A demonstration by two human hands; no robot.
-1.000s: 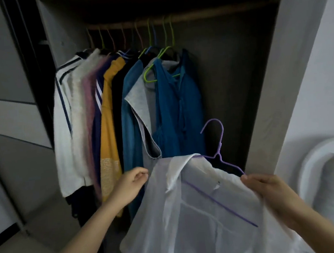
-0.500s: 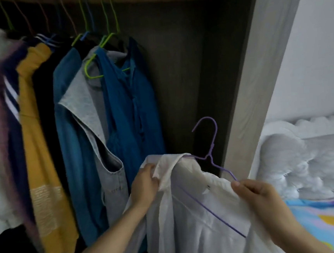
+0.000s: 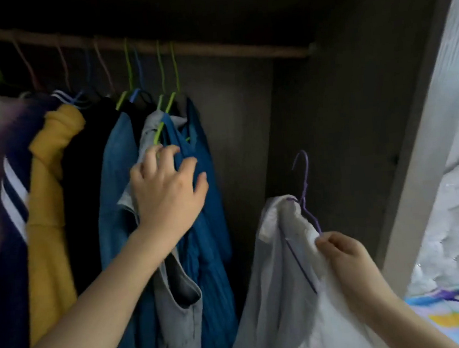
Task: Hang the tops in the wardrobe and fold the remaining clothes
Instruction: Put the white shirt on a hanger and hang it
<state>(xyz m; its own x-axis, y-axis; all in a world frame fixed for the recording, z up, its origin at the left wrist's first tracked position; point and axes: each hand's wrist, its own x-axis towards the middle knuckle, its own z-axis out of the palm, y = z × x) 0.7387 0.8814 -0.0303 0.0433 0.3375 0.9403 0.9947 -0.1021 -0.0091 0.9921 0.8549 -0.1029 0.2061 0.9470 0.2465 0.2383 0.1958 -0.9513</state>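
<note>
Head view showed the wardrobe (image 3: 245, 117) with tops (image 3: 57, 189) crowded left along its rail (image 3: 212, 49). The white shirt (image 3: 283, 294), on a purple hanger (image 3: 304, 184), was held below the rail's bare right end, the fingers of the right hand (image 3: 347, 263) clamped on its shoulder. The left hand (image 3: 168, 190), fingers spread apart, touched the blue top (image 3: 213, 258).
</note>
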